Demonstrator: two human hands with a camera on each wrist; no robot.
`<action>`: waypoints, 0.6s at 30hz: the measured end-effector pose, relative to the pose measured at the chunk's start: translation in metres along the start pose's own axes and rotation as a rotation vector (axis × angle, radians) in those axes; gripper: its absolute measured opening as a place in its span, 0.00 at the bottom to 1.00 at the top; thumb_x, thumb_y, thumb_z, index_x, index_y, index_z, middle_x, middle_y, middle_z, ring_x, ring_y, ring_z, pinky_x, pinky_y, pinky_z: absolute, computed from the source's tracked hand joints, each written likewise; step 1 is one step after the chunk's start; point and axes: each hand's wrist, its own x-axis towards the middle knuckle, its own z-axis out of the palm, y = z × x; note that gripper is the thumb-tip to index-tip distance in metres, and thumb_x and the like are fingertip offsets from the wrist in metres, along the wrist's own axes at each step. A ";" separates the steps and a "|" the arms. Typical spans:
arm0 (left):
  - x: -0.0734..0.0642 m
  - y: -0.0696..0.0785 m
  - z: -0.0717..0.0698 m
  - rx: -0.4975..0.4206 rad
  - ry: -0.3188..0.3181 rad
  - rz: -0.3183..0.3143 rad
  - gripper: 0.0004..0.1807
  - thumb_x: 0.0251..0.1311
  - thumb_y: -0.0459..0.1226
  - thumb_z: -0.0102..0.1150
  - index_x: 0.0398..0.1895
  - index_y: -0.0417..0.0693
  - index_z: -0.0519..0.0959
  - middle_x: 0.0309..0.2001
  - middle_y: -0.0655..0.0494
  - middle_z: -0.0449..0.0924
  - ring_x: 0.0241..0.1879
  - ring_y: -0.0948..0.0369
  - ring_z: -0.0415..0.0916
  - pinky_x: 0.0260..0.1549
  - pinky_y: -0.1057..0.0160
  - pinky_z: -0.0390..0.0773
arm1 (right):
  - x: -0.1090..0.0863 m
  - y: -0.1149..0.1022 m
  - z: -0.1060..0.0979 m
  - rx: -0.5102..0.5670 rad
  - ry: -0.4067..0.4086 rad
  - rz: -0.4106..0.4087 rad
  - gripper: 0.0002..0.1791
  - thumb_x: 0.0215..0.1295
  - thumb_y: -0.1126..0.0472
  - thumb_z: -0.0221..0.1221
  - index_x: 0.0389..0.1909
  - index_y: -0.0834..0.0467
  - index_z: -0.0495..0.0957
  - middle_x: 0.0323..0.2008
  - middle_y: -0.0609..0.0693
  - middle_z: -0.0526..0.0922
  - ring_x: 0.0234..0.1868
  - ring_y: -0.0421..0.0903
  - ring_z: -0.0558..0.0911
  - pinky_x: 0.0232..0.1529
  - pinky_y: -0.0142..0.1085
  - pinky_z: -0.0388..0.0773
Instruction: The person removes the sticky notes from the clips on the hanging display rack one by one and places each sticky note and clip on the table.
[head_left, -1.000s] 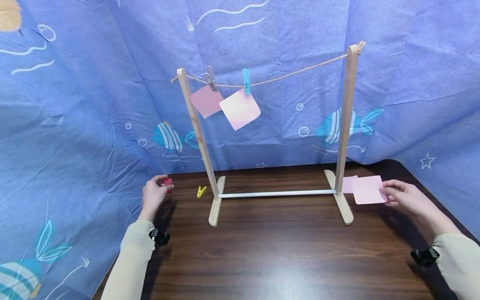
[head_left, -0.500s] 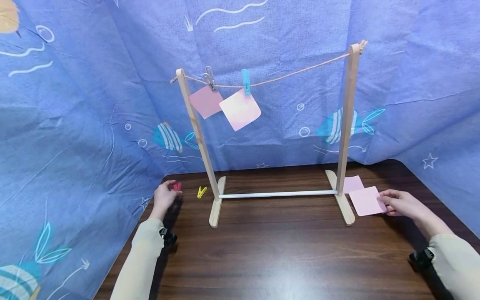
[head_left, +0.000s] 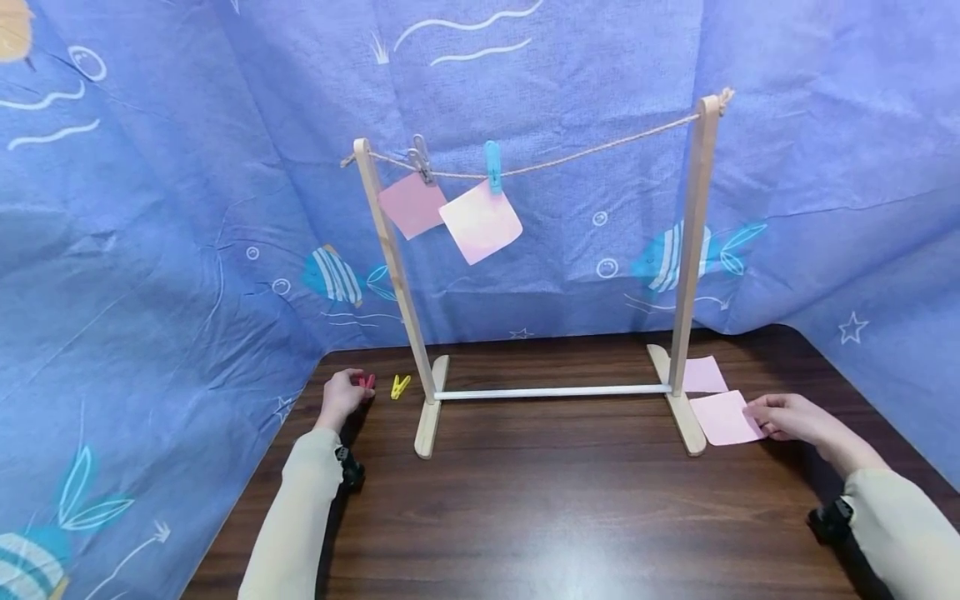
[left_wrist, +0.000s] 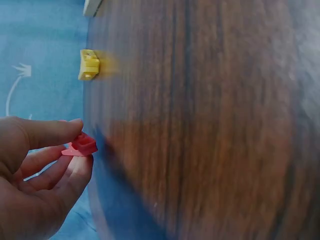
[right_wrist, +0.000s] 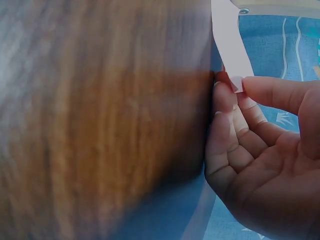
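My left hand (head_left: 342, 398) pinches a red clothespin (left_wrist: 82, 145) between thumb and fingers, low over the table's left side. A yellow clothespin (head_left: 400, 387) lies just to its right, beside the rack's left foot. On the other side, my right hand (head_left: 797, 421) pinches the right edge of a square pink paper note (head_left: 722, 419) between thumb and fingers; in the right wrist view the note (right_wrist: 231, 40) shows as a narrow strip. Behind it lies another pink note (head_left: 705, 375), partly hidden by the rack's right post.
A wooden rack (head_left: 693, 242) stands mid-table with a rope (head_left: 592, 152) strung between its posts. A grey clothespin (head_left: 420, 158) clips a darker pink note (head_left: 412, 206) there; a blue clothespin (head_left: 492, 167) clips a paler one (head_left: 482, 225). Blue fish-print cloth (head_left: 555, 292) hangs behind.
My left hand has moved right and slightly down with the red clothespin, closer to the yellow one. My right hand has lowered its note toward the table and shifted it slightly left, uncovering the other note.
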 end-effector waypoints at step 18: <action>0.011 -0.004 0.004 -0.061 -0.020 -0.079 0.29 0.55 0.30 0.70 0.60 0.27 0.76 0.56 0.33 0.79 0.55 0.44 0.72 0.62 0.49 0.69 | -0.001 0.002 0.000 0.054 -0.076 0.012 0.12 0.72 0.60 0.54 0.31 0.61 0.79 0.23 0.43 0.74 0.25 0.36 0.72 0.29 0.30 0.71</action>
